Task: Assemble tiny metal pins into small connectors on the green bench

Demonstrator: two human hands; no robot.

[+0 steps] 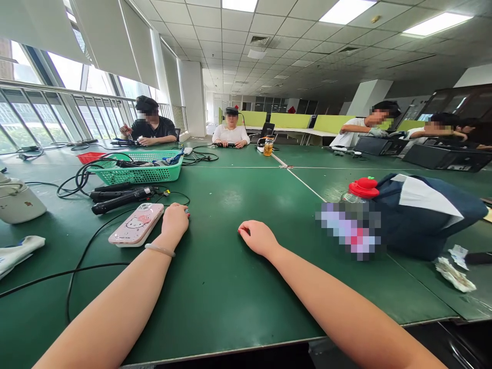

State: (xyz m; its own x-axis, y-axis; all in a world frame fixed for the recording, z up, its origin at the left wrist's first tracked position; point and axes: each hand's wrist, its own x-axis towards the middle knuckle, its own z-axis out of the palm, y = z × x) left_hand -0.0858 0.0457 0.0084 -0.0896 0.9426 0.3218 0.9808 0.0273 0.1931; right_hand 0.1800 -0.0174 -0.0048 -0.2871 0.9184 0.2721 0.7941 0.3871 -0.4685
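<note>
My left hand rests on the green table, its fingers curled closed and no held thing showing. A pale bracelet circles that wrist. Right beside this hand lies a pink phone case with a cartoon cat, its camera side up. My right hand lies on the tabletop to the right, apart from the left one, in a loose fist with nothing visible in it. Small coloured spots show at the fingertips of both hands.
Black handheld tools and cables lie before a green basket. A white pot stands left. At right are a red-lidded bottle, a pixelated item and a dark blue bag. Several people sit around the table.
</note>
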